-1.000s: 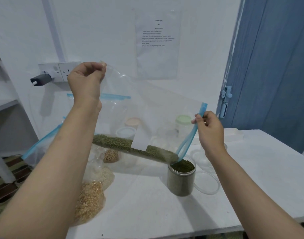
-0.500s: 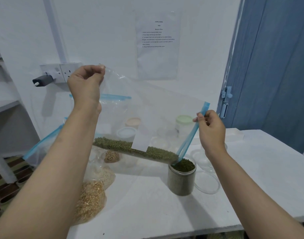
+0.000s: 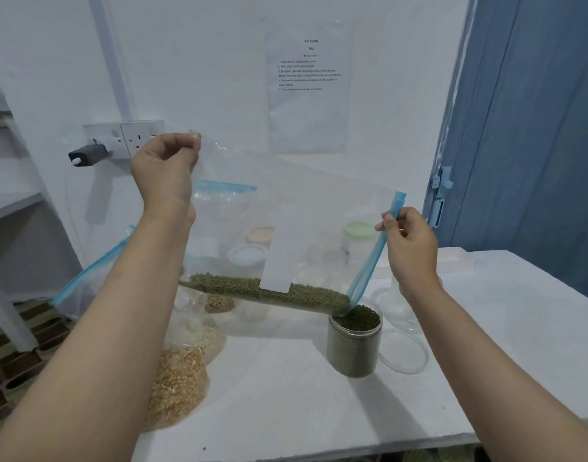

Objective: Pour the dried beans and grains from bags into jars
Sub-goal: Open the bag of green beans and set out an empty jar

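White table [image 3: 319, 411] held one jar [image 3: 354, 345]; we tilted one bag [image 3: 286, 228], mouth down-right into it, left hand [image 3: 166, 171] pinching its corner, right hand [image 3: 411, 251] pinching its blue zip strip [image 3: 372, 261].

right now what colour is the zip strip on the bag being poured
Light blue, on the zip strip of the clear bag, best seen in the head view.

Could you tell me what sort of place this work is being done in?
Probably a plain workroom set up for a staged task, not a home kitchen: a printed instruction sheet taped to the bare wall, a white table holding storage jars, and a blue door.
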`<action>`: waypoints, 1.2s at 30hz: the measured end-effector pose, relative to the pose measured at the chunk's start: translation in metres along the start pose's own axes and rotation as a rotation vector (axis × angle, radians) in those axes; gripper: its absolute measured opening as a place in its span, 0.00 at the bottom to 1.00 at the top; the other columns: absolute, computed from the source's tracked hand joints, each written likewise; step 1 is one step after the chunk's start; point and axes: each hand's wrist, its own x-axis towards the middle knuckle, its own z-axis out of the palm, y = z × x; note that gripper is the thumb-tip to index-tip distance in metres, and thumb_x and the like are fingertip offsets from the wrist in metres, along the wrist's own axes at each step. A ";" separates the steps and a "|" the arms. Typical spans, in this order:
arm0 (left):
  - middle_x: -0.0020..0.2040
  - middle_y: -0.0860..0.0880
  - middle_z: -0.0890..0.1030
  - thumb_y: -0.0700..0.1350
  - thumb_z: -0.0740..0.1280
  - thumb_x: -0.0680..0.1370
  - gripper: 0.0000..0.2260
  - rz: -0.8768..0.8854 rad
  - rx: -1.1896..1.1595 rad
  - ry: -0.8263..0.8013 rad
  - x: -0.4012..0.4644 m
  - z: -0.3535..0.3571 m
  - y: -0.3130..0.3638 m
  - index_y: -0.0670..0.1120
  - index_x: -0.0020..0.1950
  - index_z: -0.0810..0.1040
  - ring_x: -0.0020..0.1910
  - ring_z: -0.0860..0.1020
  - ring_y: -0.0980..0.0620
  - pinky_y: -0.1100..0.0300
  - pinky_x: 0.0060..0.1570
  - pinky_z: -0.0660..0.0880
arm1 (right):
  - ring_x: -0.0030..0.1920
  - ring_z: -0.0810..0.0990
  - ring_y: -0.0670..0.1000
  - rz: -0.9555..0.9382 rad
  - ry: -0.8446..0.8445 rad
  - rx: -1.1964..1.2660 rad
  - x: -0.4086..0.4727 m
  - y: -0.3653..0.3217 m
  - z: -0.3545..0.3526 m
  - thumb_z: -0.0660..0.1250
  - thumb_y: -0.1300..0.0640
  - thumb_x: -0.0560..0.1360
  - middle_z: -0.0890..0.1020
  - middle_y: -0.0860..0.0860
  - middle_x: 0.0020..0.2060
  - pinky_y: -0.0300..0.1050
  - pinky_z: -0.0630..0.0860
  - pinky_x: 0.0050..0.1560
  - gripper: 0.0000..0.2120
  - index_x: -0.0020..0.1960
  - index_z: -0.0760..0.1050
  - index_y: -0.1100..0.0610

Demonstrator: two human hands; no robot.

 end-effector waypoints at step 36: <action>0.49 0.51 0.80 0.42 0.67 0.78 0.09 0.072 0.545 0.099 -0.037 -0.073 -0.070 0.47 0.57 0.81 0.42 0.76 0.58 0.76 0.46 0.71 | 0.45 0.80 0.44 -0.221 -0.216 -0.154 0.001 -0.037 0.047 0.64 0.55 0.81 0.84 0.43 0.39 0.40 0.75 0.47 0.06 0.51 0.79 0.54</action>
